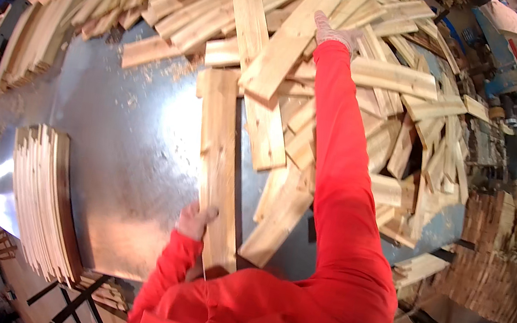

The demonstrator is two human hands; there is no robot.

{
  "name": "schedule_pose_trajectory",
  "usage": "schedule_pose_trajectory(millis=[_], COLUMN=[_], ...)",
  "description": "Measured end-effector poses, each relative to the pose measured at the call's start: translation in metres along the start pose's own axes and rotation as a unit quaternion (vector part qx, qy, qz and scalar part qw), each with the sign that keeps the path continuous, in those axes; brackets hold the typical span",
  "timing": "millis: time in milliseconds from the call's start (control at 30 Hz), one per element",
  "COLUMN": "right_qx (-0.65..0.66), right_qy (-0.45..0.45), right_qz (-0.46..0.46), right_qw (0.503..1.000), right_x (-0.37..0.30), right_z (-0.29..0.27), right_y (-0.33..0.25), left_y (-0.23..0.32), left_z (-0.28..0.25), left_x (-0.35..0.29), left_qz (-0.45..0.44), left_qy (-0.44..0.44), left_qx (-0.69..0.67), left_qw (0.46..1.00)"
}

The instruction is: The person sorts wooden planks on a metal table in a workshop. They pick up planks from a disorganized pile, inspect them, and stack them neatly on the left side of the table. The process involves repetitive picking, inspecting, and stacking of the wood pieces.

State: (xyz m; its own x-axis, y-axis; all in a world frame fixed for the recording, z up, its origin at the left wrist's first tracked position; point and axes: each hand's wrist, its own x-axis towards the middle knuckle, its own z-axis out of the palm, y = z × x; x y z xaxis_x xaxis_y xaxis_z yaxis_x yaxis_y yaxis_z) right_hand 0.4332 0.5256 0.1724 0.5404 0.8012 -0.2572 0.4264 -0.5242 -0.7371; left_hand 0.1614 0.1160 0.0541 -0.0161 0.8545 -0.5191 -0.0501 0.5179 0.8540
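My left hand point(195, 221) is closed on the left edge of a long pale wooden board point(219, 169), its thumb over the top face. This board lies lengthwise in front of me, its near end against my red clothing, and seems to rest on another one. With the arm stretched far forward, my right hand point(331, 31) is at the right edge of a second wooden board point(296, 41), which slants across the heap. One digit lies on that board's face; the other fingers are partly hidden and blurred, apparently round the edge. Both hands look gloved.
A jumbled heap of boards point(381, 79) covers the far and right parts of the metal table point(121, 207). Neat board stacks stand at the near left point(41, 193) and far left point(34, 49). Shavings lie by the heap. More stacked wood point(487, 268) is beyond the table's right.
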Motion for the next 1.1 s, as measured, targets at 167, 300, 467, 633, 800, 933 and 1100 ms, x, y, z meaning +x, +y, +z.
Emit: schedule_pose_trajectory(millis=[167,300,467,633,800,933,1100], right_qx=[-0.144,0.031,-0.027,0.001,0.256,0.279,0.441], right_qy=[0.111,-0.016,-0.086,-0.109,-0.165,-0.326,-0.467], right_qz=[0.035,0.071,-0.024,-0.06,-0.133,-0.183,0.021], right_qw=[0.983,0.997,0.996,0.992,0.943,0.884,0.766], right_x=[0.002,-0.017,0.077,0.03,0.0,-0.068,-0.151], right_z=[0.075,0.034,0.034,0.03,0.046,0.073,0.046], right_y=[-0.007,-0.011,0.032,0.035,0.118,0.205,0.223], left_y=[0.112,0.219,0.236,0.244,0.191,0.057,0.001], left_z=[-0.039,-0.026,0.072,0.111,0.033,-0.032,-0.052], left_x=[0.037,0.16,0.234,0.227,0.2,0.121,-0.012], left_qz=[0.154,0.135,0.101,0.068,0.146,0.085,0.032], left_qy=[0.171,0.24,0.126,0.04,-0.124,-0.17,-0.143], left_qx=[0.271,0.321,0.454,0.494,0.268,0.069,-0.161], left_qw=[0.934,0.906,0.876,0.866,0.944,0.979,0.976])
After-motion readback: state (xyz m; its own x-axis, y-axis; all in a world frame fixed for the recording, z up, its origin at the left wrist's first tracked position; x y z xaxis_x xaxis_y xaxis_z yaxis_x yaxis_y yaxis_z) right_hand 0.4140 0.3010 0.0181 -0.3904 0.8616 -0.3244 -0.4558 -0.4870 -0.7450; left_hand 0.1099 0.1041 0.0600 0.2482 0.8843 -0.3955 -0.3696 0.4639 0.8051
